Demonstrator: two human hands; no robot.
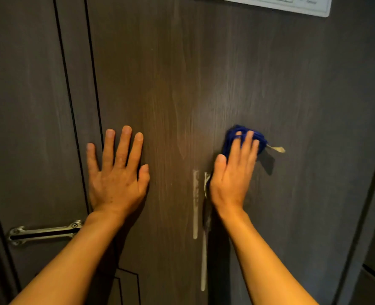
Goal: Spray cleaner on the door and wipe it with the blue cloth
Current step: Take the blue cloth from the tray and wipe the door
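The dark wood-grain door [204,73] fills the view, with pale vertical smears across its middle. My left hand [116,172] lies flat on it, fingers spread, holding nothing. My right hand [235,172] presses a bunched blue cloth [243,133] against the door at about the same height; a pale tag [276,148] sticks out of the cloth to the right. Two white foamy drips [195,205] run down the door just left of my right wrist. No spray bottle is in view.
A metal latch [43,232] is fixed across the door edge at lower left, beside the frame [28,106]. A white sign [292,5] hangs on the door at the top right. The door's right edge [367,194] curves down the right side.
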